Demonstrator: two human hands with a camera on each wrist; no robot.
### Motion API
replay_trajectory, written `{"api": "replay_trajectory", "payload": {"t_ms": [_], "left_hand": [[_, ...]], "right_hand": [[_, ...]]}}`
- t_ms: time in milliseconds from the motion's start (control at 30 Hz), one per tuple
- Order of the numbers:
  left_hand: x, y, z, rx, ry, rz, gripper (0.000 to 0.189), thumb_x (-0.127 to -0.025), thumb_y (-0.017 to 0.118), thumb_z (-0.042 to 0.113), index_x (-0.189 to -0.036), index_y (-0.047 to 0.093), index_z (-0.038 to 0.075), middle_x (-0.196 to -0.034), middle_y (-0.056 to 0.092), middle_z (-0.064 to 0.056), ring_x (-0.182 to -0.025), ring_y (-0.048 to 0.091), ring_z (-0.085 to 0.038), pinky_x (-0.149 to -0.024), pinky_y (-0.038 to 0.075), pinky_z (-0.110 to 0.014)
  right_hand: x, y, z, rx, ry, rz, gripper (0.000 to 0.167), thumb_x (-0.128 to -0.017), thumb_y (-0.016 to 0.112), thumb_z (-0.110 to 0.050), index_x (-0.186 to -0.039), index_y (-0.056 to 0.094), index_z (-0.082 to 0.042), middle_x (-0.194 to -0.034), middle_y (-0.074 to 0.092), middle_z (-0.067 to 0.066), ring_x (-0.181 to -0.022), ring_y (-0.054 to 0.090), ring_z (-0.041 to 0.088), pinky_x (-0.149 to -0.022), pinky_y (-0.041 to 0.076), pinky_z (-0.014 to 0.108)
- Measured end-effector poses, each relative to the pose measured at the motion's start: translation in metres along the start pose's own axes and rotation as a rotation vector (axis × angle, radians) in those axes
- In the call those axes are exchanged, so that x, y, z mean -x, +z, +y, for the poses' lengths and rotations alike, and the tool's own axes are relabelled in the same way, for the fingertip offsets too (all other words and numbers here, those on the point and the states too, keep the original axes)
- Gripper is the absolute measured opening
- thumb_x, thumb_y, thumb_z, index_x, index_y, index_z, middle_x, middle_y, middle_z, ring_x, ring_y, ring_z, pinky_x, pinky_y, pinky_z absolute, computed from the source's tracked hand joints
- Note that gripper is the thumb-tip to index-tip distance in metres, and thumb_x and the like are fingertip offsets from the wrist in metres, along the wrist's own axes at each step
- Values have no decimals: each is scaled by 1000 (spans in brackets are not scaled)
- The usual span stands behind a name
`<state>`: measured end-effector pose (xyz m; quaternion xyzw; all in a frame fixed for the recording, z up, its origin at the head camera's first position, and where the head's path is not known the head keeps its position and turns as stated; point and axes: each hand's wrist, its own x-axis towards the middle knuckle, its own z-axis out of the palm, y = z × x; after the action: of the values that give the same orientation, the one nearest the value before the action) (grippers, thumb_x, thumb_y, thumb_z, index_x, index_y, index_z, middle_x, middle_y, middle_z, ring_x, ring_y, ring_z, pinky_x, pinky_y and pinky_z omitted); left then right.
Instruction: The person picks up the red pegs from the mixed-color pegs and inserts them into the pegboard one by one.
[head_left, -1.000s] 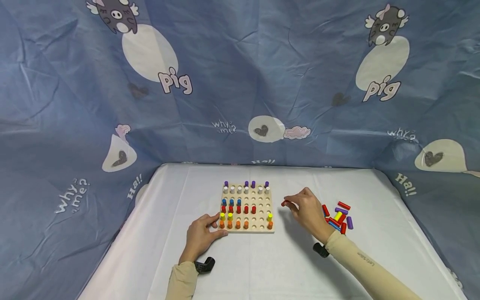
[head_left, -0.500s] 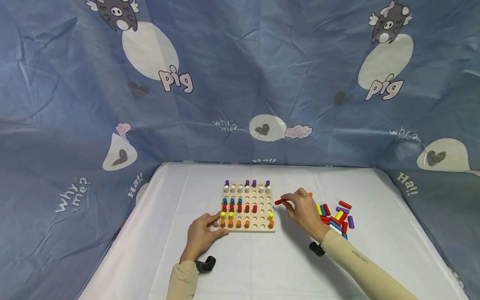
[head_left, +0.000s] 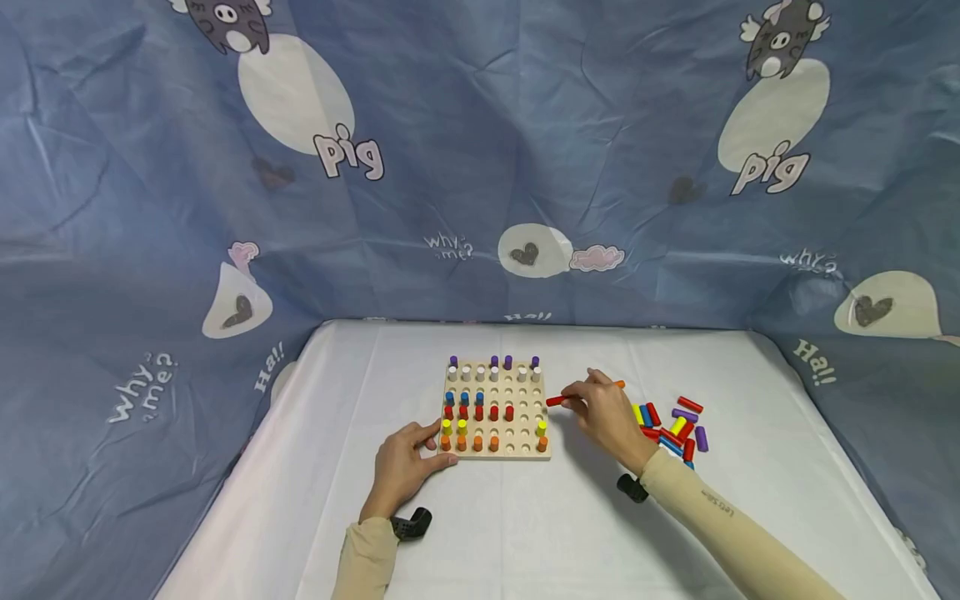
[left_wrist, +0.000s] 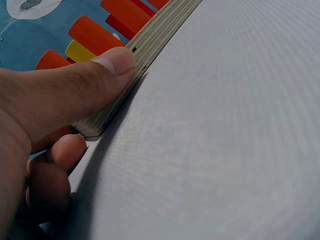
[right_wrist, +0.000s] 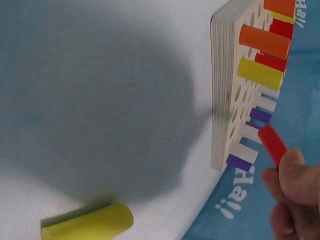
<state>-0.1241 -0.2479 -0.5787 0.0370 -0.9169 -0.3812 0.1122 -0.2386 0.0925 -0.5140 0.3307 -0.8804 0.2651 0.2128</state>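
Observation:
A wooden pegboard [head_left: 516,451] lies on the table with coloured pegs standing in rows. My left hand [head_left: 405,460] grips its near left corner; in the left wrist view the thumb [left_wrist: 95,75] presses the front edge and the other fingers curl at the side. Just right of the board, my right hand [head_left: 606,414] pinches a red peg [head_left: 557,401] between thumb and fingertips, above the table. That red peg [right_wrist: 272,144] points towards the board in the right wrist view. Orange, yellow, red, blue, white and purple pegs fill some holes; other holes are bare.
Loose pegs [head_left: 678,426] in several colours lie in a pile right of my right hand. An orange peg [head_left: 619,384] shows just behind that hand. White cloth [head_left: 495,533] covers the table, and a blue printed curtain [head_left: 420,167] hangs around it.
My right hand has moved slightly left towards the board with the red peg, which now shows more of its length. My left hand stays at the board's corner.

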Motion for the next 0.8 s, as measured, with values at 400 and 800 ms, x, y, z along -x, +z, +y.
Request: {"api": "replay_trajectory", "payload": {"t_ms": [400, 800], "left_hand": [[-4, -1, 1, -4, -4, 0, 73, -71, 99, 40, -134, 75, 15, -77, 57, 9, -60, 39, -8, -57, 31, -25], [-1, -1, 2, -1, 3, 3, 72, -71, 99, 39, -134, 75, 14, -77, 57, 9, -61, 39, -7, -57, 31, -25]], "right_hand": [[-5, 2, 3, -10, 10, -98, 11, -84, 87, 0, -91, 85, -9, -75, 71, 0, -71, 58, 13, -61, 52, 25], [-15, 15, -6, -66, 21, -132, 13, -85, 86, 3, -91, 86, -8, -76, 71, 3, -70, 56, 14, -62, 51, 25]]}}
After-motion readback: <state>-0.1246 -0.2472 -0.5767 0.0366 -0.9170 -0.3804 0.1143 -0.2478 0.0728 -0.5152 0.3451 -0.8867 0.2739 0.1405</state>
